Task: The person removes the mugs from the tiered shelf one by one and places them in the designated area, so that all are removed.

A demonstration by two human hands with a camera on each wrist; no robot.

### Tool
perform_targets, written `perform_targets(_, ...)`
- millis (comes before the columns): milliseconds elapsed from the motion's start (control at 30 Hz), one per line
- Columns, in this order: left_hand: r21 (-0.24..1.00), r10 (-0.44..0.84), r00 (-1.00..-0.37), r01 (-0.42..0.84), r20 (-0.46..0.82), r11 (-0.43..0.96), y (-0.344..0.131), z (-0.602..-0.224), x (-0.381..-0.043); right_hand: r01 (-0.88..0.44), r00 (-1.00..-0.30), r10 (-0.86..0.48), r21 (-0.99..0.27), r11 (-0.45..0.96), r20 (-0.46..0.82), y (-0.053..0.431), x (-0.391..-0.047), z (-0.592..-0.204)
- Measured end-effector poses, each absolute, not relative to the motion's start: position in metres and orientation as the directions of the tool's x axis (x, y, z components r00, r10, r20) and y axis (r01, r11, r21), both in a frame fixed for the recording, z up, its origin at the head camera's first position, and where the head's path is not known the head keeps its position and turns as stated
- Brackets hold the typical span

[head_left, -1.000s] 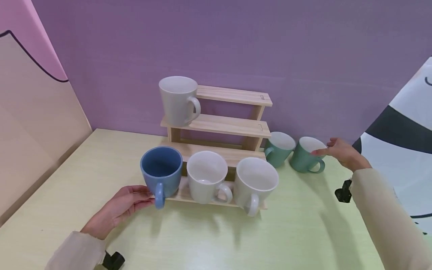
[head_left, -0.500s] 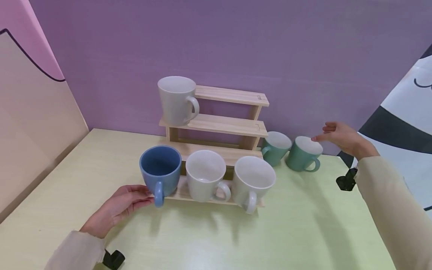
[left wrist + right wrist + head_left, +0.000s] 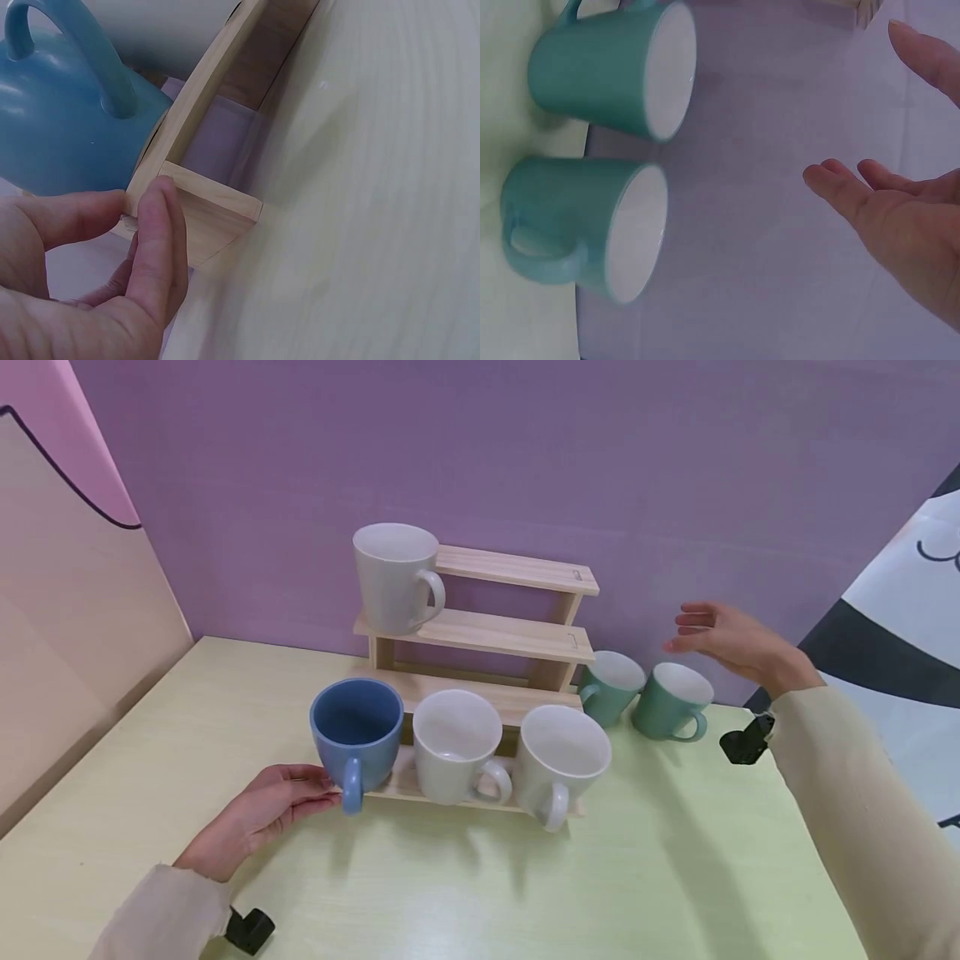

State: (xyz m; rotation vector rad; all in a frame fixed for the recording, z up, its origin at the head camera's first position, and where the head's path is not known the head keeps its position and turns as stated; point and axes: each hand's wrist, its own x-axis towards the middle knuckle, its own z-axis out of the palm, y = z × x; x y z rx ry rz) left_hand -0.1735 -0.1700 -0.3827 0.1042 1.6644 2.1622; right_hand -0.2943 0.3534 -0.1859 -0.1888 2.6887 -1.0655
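Note:
My left hand (image 3: 255, 818) pinches the left end of the lowest step of a tiered wooden rack (image 3: 495, 637), thumb above and fingertips at the corner in the left wrist view. Just above it sits a blue mug (image 3: 360, 735), handle toward me. Two white mugs, a middle one (image 3: 453, 756) and a right one (image 3: 558, 752), share that step. On a higher step at the left stands a pale grey-white mug (image 3: 392, 585). My right hand (image 3: 742, 643) hovers with fingers spread, holding nothing, above and right of two green mugs, a left one (image 3: 609, 697) and a right one (image 3: 666, 710).
Behind the rack rises a purple wall (image 3: 525, 452). A printed panel (image 3: 900, 635) stands at the right, another panel (image 3: 67, 610) at the left. The pale table (image 3: 420, 893) extends in front of the rack.
My right hand has lifted off the right green mug's rim and moved up and slightly left. My left hand stays at the rack's corner.

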Motion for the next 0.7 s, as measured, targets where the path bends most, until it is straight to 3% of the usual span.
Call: perform_targets(700, 0.971, 0.295, -0.941, -0.208, -0.165, -0.12, -0.15, -0.376, -0.177, -0.136, -0.948, -0.297, -0.703, 0.698, -0.111, 0.263, -0.295, -0.135)
